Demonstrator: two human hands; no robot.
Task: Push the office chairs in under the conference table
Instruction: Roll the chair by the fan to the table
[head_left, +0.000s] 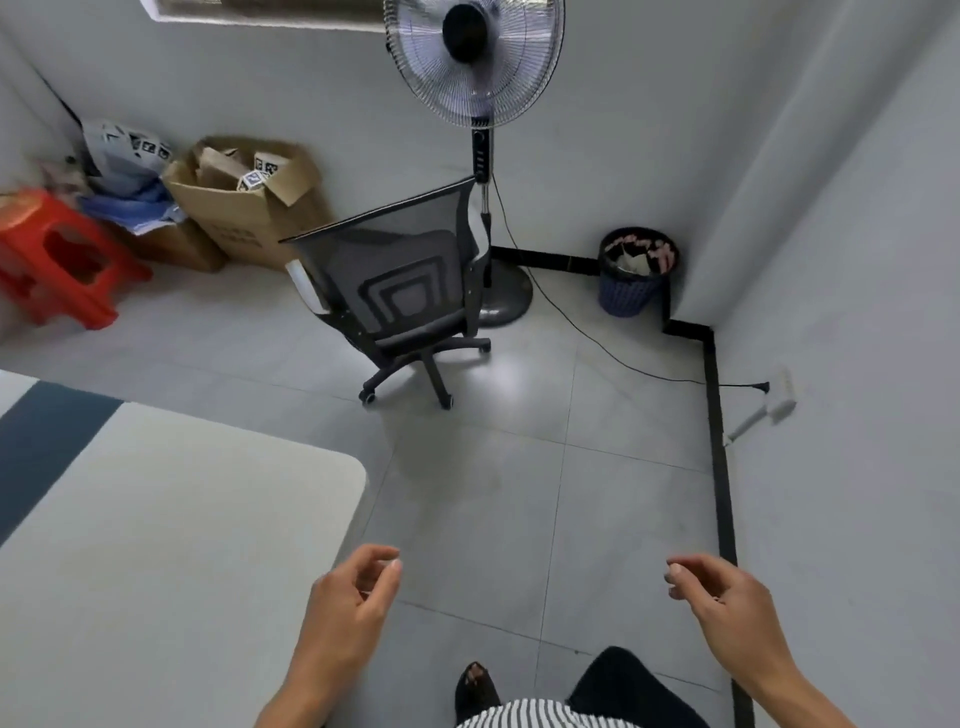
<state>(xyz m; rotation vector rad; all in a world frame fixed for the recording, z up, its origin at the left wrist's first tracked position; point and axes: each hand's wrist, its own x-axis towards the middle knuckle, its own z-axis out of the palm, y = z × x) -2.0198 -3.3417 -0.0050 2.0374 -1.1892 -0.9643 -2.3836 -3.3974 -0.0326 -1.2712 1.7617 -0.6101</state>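
Head view, looking down over a tiled floor (519, 493). The left hand (353, 592) and the right hand (717, 597) are both raised in front of the body over bare floor, empty, touching nothing; each hand's fingers are loosely curled and slightly apart, with thumb and forefinger tips near each other but not pressed on any object. The chair (400, 291), a black mesh-backed office chair on a five-star castor base, stands well ahead of the hands in the middle of the view, its back turned toward the camera and tilted to the left. It stands free on the floor, well apart from the table (171, 519), whose pale top with a rounded corner and a dark blue stripe fills the lower left; no part of the chair lies under the table. Just behind the chair stands a pedestal fan (475, 57), its round base beside the chair's right side and its cord (597, 338) running across the floor to the right wall. A dark bin (636, 273) sits in the corner to the right of the fan. Against the far wall to the left are an open cardboard box (244, 208) and a red stool (62, 254). At the bottom edge a striped garment, a dark trouser leg and one foot are visible.
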